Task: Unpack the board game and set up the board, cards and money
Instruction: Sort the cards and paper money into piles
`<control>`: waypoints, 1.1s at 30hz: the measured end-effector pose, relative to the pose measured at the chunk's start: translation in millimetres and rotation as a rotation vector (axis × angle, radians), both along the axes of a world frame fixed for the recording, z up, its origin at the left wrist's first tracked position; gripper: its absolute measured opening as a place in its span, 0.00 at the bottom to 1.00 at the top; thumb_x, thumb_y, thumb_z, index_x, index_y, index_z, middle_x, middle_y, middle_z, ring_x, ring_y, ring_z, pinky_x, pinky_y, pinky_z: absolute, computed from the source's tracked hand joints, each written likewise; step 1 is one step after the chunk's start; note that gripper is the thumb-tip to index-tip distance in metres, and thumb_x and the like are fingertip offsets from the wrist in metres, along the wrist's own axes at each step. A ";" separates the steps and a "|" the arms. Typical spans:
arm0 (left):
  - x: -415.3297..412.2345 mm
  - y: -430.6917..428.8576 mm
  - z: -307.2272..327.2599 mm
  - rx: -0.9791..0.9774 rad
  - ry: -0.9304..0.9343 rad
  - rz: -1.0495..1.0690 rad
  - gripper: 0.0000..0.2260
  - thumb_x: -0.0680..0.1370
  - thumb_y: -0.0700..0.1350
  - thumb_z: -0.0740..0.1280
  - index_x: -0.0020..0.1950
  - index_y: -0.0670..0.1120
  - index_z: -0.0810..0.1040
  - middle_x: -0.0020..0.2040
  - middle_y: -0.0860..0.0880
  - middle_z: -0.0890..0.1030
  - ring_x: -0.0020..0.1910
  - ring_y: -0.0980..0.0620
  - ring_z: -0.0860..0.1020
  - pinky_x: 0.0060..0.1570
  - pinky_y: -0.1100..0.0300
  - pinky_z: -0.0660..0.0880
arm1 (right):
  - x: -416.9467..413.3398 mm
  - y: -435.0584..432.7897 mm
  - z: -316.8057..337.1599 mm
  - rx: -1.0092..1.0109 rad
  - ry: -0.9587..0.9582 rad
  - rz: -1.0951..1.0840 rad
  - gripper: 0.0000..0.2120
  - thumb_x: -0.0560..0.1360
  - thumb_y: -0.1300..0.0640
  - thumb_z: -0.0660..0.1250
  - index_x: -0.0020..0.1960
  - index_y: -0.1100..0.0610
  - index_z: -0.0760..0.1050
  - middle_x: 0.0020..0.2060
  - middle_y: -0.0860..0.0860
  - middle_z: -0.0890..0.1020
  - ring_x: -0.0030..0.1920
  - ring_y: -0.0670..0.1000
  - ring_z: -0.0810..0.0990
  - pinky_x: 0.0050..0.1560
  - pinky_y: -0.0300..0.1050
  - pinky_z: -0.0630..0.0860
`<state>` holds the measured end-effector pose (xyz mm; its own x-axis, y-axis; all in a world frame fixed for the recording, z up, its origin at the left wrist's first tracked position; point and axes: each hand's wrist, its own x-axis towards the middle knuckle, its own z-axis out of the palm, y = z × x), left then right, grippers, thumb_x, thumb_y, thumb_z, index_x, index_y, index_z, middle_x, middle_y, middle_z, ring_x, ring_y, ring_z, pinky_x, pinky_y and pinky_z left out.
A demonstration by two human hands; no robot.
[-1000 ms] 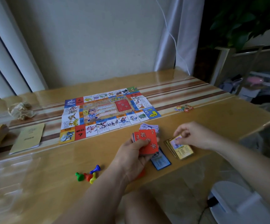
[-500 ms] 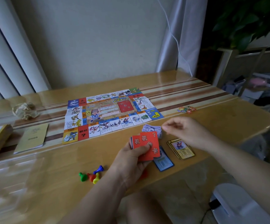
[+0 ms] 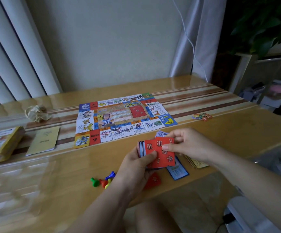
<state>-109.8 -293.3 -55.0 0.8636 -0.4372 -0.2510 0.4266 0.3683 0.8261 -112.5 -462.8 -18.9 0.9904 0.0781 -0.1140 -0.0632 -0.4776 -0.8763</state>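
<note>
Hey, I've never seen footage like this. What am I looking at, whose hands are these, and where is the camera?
There is no machine here. A person wears one wide-angle camera on the head, looking forward and down, so every picture comes from that single view. The two arms entering from the bottom are that person's own. The left hand holds a fanned stack of red cards, and the right hand pinches the top one. On the table lie the unfolded game board, four coloured pawns, a blue card, a pile of yellow cards, a booklet and, at the far left, the game box.
</note>
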 end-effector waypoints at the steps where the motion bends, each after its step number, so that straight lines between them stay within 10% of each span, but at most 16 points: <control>1: 0.0 0.0 -0.1 0.028 -0.010 0.016 0.12 0.75 0.36 0.66 0.58 0.43 0.75 0.51 0.40 0.83 0.52 0.44 0.82 0.51 0.52 0.80 | 0.5 0.7 0.1 -0.003 -0.004 -0.006 0.05 0.72 0.55 0.71 0.46 0.50 0.76 0.40 0.45 0.84 0.41 0.41 0.83 0.34 0.31 0.73; 11: -3.0 8.4 6.6 0.236 -0.200 -0.023 0.08 0.79 0.43 0.63 0.57 0.47 0.76 0.49 0.45 0.84 0.51 0.46 0.82 0.58 0.45 0.76 | 1.9 6.0 -2.4 0.038 -0.024 -0.061 0.07 0.72 0.58 0.71 0.49 0.50 0.77 0.42 0.46 0.85 0.44 0.45 0.83 0.35 0.35 0.74; 22: 5.0 50.0 17.5 -0.081 -0.047 0.295 0.06 0.77 0.36 0.63 0.54 0.42 0.75 0.40 0.46 0.85 0.39 0.51 0.84 0.37 0.59 0.81 | 8.2 30.6 -3.2 0.117 -0.055 -0.029 0.11 0.74 0.60 0.70 0.53 0.47 0.76 0.45 0.47 0.84 0.42 0.43 0.83 0.39 0.35 0.78; 33: 10.7 70.6 16.5 -0.159 0.080 0.403 0.08 0.77 0.35 0.63 0.54 0.43 0.75 0.46 0.42 0.84 0.44 0.49 0.83 0.39 0.59 0.81 | -2.7 55.4 -35.3 -0.687 -0.219 0.097 0.13 0.70 0.42 0.70 0.53 0.41 0.74 0.48 0.41 0.78 0.52 0.44 0.74 0.56 0.45 0.72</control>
<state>-99.1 -222.7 -38.5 0.9537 -0.1080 -0.2806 0.2829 0.6381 0.7161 -115.2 -407.4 -54.2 0.9883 0.1492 0.0311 0.1502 -0.9192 -0.3640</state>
